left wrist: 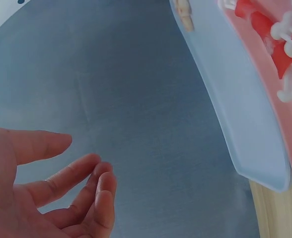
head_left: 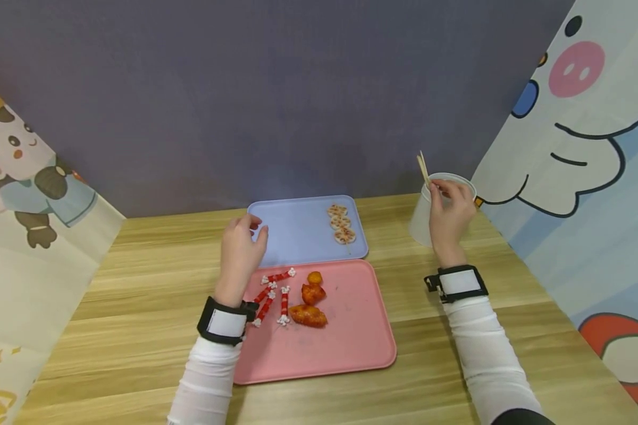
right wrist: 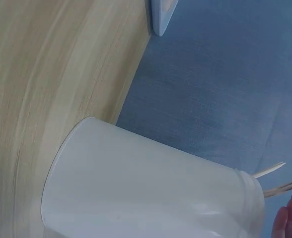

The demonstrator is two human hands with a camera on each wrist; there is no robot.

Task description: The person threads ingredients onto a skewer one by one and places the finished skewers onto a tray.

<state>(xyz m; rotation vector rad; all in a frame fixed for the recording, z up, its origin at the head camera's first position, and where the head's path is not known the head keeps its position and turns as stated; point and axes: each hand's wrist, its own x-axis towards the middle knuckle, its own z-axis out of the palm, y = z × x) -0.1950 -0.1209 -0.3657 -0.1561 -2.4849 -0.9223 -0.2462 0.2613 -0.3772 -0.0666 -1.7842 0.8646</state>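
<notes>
At the right, my right hand is at the rim of a tall white cup, thumb and fingers pinching a thin wooden stick that rises out of it. Another pale stick leans from the same cup, apart from the fingers. My left hand hovers by the left end of a blue tray, fingers loosely bent and holding nothing. On that tray's right side lies a skewer of round, brown-marked slices.
A pink tray lies in front of the blue one. It bears several red pieces with white knobbed ends and orange-brown fried-looking pieces. Behind the wooden table stands a grey wall, with cartoon-printed sheets at both sides.
</notes>
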